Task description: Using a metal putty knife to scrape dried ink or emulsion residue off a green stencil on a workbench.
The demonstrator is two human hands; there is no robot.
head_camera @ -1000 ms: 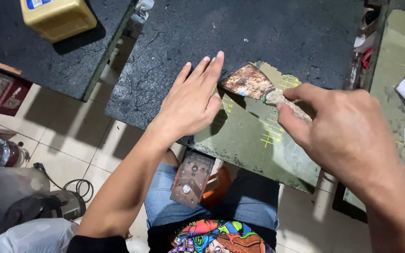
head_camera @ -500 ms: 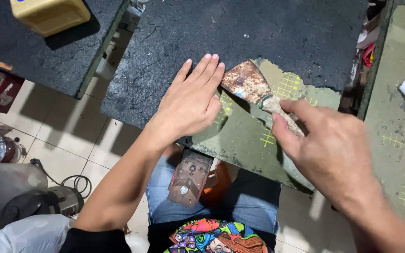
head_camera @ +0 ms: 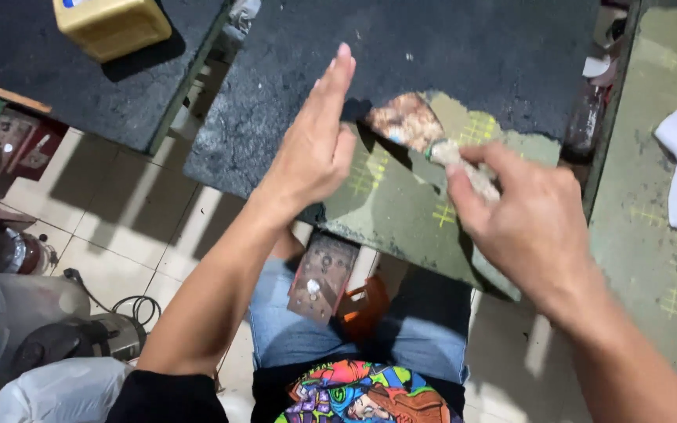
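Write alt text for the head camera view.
A person's right hand holds a crusted scraper against a green cutting mat, beside its dark coating. The left hand rests edge-down on the mat.

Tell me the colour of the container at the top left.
Yellow container, seen in the head view, standing on the dark mat.

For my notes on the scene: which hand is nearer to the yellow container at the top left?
Left. The left hand is raised right of the yellow container, apart from it; the right hand, holding a scraper, is farther right.
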